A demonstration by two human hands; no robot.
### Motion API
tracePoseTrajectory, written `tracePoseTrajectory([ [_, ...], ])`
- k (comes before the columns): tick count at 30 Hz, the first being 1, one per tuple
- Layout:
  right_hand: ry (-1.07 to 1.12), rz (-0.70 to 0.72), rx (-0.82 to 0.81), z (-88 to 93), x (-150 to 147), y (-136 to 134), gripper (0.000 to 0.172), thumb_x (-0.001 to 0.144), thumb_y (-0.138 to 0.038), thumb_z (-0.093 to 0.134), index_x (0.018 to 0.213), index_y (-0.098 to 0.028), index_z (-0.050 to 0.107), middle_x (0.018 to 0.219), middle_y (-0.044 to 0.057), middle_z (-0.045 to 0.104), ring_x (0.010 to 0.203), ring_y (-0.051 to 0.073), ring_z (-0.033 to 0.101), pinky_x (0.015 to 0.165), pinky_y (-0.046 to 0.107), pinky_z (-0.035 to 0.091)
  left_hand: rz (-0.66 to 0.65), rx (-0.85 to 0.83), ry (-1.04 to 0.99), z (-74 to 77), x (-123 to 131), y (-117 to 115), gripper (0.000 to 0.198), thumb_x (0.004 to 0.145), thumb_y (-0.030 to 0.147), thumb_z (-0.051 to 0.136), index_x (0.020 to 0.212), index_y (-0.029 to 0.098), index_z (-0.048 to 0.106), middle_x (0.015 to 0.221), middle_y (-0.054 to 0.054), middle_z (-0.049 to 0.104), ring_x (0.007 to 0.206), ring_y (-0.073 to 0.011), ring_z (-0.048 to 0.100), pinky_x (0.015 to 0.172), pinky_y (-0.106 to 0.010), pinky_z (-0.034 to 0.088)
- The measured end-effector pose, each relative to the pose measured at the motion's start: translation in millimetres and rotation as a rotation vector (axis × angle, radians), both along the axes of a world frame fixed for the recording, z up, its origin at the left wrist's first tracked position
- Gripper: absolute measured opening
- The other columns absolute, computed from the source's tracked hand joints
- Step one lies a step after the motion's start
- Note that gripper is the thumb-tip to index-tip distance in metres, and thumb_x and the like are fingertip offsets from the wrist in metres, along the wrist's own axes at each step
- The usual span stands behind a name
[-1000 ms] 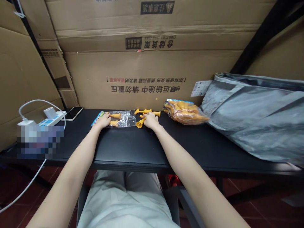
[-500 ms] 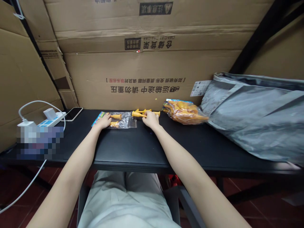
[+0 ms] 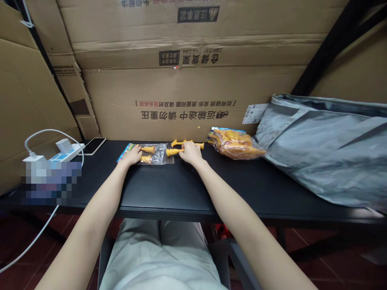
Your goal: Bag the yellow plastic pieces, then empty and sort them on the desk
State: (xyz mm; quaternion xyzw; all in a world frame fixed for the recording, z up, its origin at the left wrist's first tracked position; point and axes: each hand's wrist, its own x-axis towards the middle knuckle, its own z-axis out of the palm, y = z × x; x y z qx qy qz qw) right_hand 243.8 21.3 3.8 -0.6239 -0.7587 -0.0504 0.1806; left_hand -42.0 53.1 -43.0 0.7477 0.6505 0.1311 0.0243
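Observation:
My left hand lies over the left part of a clear plastic packet with a colourful header card. Its fingers bend down onto the packet, holding it against the black table. Two yellow plastic pieces stick out past that hand, an upper one and a lower one. My right hand is closed on a ribbed yellow plastic piece, whose flared end points left over the packet's right edge. Another yellow piece lies just behind these fingers, partly hidden by them.
A filled bag of yellow pieces lies right of my hands, beside a big grey fabric bag. On the left are a phone, a power strip and a white cable. Cardboard stands upright behind the table.
The yellow piece in my right hand has come slightly nearer to me and apart from the piece behind it. My left hand has stayed on the packet.

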Motion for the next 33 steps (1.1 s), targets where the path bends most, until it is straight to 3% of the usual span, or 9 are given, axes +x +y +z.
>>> tracePoseTrajectory([
  [4,-0.042,-0.013,-0.001,2.3,3.3,-1.4,0.020,0.080,-0.016,0.050,0.094,-0.014,0.063,0.108,0.014,0.063,0.107,0.028,0.052,0.085,0.038,0.038,-0.005,-0.014,0.004,1.3,0.7,0.0,0.057,0.090,0.032,0.021,0.135,0.009,0.047,0.152,-0.011,0.035,0.142,-0.0182,0.026,0.115,-0.030,0.021],
  [13,-0.078,0.244,-0.072,-8.9,-16.4,-4.8,0.013,0.078,-0.018,0.056,0.087,-0.016,0.066,0.102,0.010,0.066,0.102,0.024,0.054,0.080,0.031,0.039,-0.107,-0.049,-0.016,0.6,4.2,1.1,0.053,0.090,0.031,0.025,0.136,0.016,0.047,0.149,-0.007,0.040,0.142,-0.0177,0.027,0.115,-0.032,0.022],
  [20,-0.091,0.092,-0.085,3.6,-19.8,-14.1,0.019,0.081,-0.018,0.054,0.092,-0.016,0.068,0.099,0.010,0.069,0.099,0.023,0.059,0.081,0.031,0.040,-0.099,0.075,-0.093,4.8,15.5,-8.1,0.044,0.093,0.035,0.026,0.113,0.020,0.063,0.122,-0.009,0.062,0.123,-0.0217,0.049,0.107,-0.039,0.035],
  [24,-0.112,0.011,-0.074,6.6,-16.0,-15.0,0.022,0.082,-0.017,0.052,0.096,-0.016,0.068,0.098,0.011,0.070,0.100,0.024,0.060,0.081,0.032,0.041,-0.112,0.105,-0.110,7.6,19.5,-11.9,0.042,0.094,0.035,0.027,0.107,0.018,0.063,0.118,-0.011,0.062,0.119,-0.0218,0.050,0.107,-0.037,0.035],
  [33,-0.233,0.084,-0.045,6.4,-27.4,-25.9,0.030,0.084,-0.014,0.046,0.106,-0.010,0.066,0.108,0.018,0.068,0.106,0.027,0.057,0.085,0.036,0.038,-0.238,0.125,-0.155,4.9,21.6,-9.2,0.036,0.095,0.032,0.027,0.096,0.016,0.060,0.110,-0.011,0.062,0.114,-0.0196,0.052,0.104,-0.034,0.037],
])
